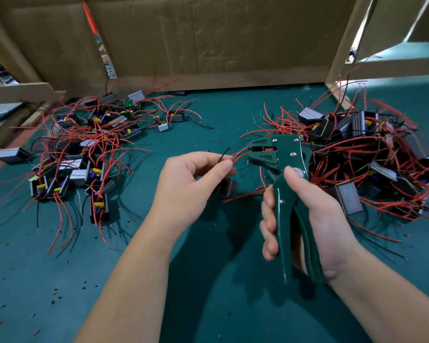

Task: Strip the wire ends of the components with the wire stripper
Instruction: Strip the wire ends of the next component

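**Wire stripper (282, 209) meeting red wire ends over the green bench (208, 280)**

The right hand (315, 219) is gripping the green wire stripper near the middle of the bench. Its fingers are curling round the front handle, the rear handle is sitting in the palm, and the thumb is pressing on the plate by the pivot. The tool is being held up off the bench, handles toward the near edge and head pointing left.

The left hand (191, 184) is pinching a small bunch of red wires (239, 153) between thumb and forefinger, and one black wire (224, 154) is sticking up out of the same pinch. The red ends are reaching across to the mouth of the stripper's head; whether the jaws are biting on them is not clear. A dark component (224, 188) is showing just under the left hand, mostly hidden by the fingers.

The left heap of components (84, 154) is lying toward the left edge of the bench: small black cases with yellow parts and silver faces, trailing red and black leads. The right heap of components (357, 154), denser, is lying toward the right edge, just beyond the stripper's head. Red and dark scraps of insulation (55, 292) are lying scattered toward the near left corner. Cardboard sheets (208, 38) are standing along the far edge.
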{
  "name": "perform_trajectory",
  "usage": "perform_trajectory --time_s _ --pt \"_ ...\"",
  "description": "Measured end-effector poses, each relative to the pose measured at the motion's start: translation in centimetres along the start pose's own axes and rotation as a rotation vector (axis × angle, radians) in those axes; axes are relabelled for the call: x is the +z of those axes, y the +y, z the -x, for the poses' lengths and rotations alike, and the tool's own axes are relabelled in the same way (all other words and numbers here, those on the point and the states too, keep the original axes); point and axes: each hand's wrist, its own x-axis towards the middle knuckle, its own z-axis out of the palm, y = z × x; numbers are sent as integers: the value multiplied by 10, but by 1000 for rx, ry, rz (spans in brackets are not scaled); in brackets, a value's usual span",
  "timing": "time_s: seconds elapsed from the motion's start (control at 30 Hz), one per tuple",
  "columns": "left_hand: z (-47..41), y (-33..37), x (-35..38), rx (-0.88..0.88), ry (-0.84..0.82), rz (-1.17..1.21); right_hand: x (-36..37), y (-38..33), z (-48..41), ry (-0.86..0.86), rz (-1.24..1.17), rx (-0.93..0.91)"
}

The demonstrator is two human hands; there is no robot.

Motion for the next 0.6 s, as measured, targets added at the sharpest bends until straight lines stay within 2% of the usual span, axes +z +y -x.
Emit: perform_trajectory --time_s 0.1,0.17,0.27,0.33,0.4,0.6 --pt "1 -2 -4 4 -95 -205 -5 -2 0 -39 -78 -17" --pt "2 -4 -2 -10 -143 -219 -6 -2 0 -93 -101 -31" --pt "1 -5 2 3 -56 -243 -7 -1 -2 -87 -95 -4" --pt "1 -3 1 27 -20 -153 -8 -3 -2 -98 -119 70" --pt "2 1 0 53 -84 -12 -8 -5 0 -154 -161 122" --pt "6 5 -3 158 -236 233 -9 -11 2 -289 -158 -7"
